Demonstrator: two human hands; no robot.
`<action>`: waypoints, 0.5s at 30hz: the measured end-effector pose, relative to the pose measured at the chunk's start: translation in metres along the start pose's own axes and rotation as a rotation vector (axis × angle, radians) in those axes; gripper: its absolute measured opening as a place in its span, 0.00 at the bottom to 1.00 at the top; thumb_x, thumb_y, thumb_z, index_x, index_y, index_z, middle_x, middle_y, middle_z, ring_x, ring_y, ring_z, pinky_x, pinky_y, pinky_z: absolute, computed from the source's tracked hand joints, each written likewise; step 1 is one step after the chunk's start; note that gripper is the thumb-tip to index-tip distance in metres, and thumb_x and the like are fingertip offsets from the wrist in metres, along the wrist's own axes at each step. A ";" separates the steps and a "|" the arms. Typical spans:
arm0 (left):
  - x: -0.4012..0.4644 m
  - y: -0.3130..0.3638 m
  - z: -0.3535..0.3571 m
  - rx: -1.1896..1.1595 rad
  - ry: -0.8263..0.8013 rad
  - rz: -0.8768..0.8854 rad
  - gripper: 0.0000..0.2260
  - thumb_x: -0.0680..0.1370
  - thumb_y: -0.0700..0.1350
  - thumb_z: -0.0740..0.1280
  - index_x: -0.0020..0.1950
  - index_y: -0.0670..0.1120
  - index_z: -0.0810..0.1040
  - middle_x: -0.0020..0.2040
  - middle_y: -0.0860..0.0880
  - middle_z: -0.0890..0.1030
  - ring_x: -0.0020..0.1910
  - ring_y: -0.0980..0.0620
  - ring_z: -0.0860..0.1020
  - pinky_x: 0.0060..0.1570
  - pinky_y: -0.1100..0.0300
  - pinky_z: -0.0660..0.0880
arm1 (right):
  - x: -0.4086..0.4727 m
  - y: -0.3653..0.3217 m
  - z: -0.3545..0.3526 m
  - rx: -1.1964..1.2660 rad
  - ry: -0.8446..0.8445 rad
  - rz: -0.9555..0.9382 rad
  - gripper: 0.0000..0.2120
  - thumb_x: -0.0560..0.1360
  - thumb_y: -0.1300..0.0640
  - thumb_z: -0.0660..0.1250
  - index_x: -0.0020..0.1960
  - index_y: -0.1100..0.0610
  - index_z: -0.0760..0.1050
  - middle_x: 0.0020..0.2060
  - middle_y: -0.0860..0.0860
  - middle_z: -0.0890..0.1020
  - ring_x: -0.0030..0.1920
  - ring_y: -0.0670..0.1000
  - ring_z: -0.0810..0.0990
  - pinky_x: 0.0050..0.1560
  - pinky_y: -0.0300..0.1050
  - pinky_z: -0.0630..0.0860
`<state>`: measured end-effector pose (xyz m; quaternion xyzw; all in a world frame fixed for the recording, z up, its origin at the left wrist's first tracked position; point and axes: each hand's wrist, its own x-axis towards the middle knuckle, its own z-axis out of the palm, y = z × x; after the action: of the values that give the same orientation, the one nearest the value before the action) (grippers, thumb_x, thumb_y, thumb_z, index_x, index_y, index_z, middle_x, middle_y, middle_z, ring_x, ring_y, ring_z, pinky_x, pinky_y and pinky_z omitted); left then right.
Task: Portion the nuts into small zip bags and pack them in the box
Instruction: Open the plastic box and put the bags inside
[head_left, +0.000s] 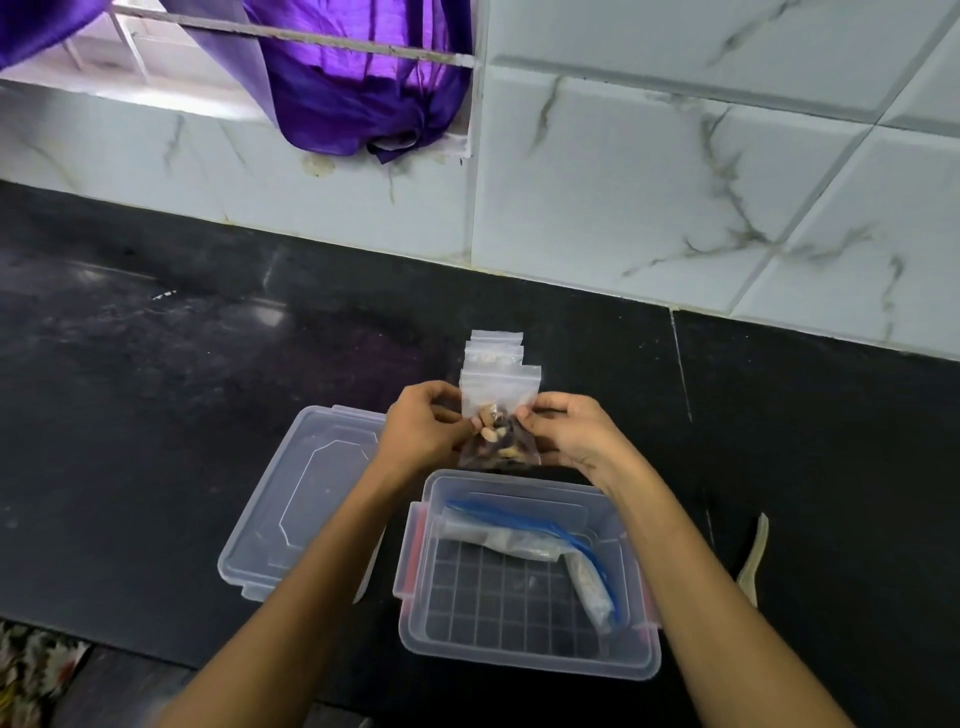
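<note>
While nuts sit inside, small bag (500, 415): mid-frame, above the box (524, 660).
Grip: left hand (423, 423) and right hand (569, 428) pinch its sides.
Done: one portion filled.
Left: sealing, packing; spare bags (496, 348) wait behind.

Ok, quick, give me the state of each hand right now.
Left hand: closed, pinching the small zip bag of nuts by its left edge.
Right hand: closed, pinching the same bag's right edge.

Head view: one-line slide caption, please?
Both hands pinch a small zip bag of nuts above the open box.
</note>
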<state>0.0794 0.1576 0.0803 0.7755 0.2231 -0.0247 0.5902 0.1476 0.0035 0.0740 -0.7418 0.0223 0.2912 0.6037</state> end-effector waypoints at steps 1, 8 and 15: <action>0.006 -0.001 0.000 0.005 0.001 -0.016 0.09 0.74 0.38 0.70 0.52 0.45 0.76 0.43 0.46 0.82 0.42 0.49 0.82 0.38 0.59 0.80 | 0.006 -0.003 0.001 -0.004 -0.019 0.015 0.04 0.75 0.64 0.67 0.50 0.59 0.77 0.42 0.54 0.82 0.42 0.50 0.82 0.38 0.44 0.82; 0.035 -0.028 0.010 0.036 -0.022 -0.135 0.09 0.73 0.31 0.69 0.50 0.41 0.76 0.46 0.37 0.83 0.45 0.41 0.83 0.47 0.45 0.80 | 0.032 0.013 0.013 -0.167 0.047 0.098 0.03 0.74 0.63 0.69 0.46 0.57 0.77 0.46 0.54 0.80 0.44 0.48 0.77 0.38 0.40 0.75; 0.019 -0.018 0.007 -0.016 -0.023 -0.063 0.06 0.74 0.33 0.69 0.49 0.41 0.78 0.45 0.37 0.82 0.42 0.42 0.82 0.46 0.49 0.80 | 0.008 0.008 0.005 -0.270 0.138 -0.105 0.04 0.74 0.59 0.70 0.47 0.59 0.80 0.39 0.48 0.80 0.39 0.44 0.77 0.38 0.35 0.72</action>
<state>0.0914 0.1612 0.0567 0.7630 0.2409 -0.0506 0.5977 0.1489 0.0081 0.0627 -0.8346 -0.0147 0.2078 0.5098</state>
